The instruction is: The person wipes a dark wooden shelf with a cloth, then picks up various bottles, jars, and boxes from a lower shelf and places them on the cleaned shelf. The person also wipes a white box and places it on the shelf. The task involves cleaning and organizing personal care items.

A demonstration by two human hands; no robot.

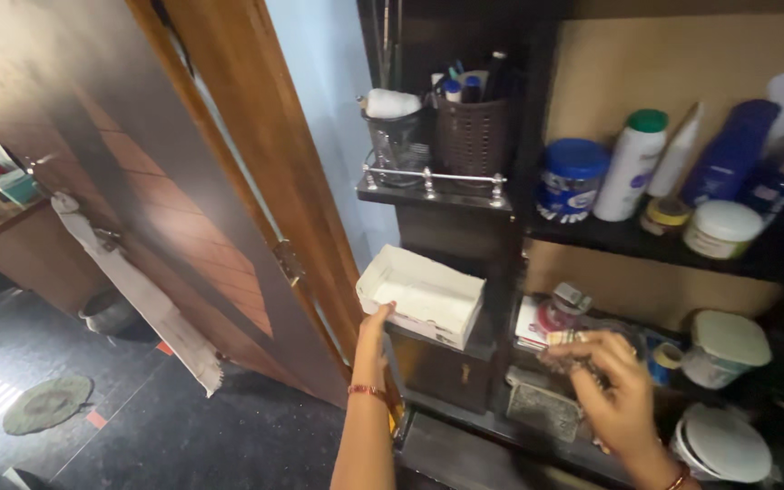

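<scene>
My left hand point(373, 338) reaches up to a shallow white open box point(421, 296) on a small dark side shelf and touches its near left edge. My right hand point(612, 387) hovers lower right in front of the middle shelf, fingers curled around small dark and gold items that I cannot make out. A red thread band circles my left wrist. Right beside my right hand stand small round tins and a red-and-white packet point(551, 319).
A dark shelf unit point(519, 195) holds a brown woven holder point(472, 136) with pens, a blue jar point(573, 177), a white bottle with green cap point(631, 163), blue bottles and white lidded tubs point(723, 347). A wooden door point(138, 181) stands open at left over a dark floor.
</scene>
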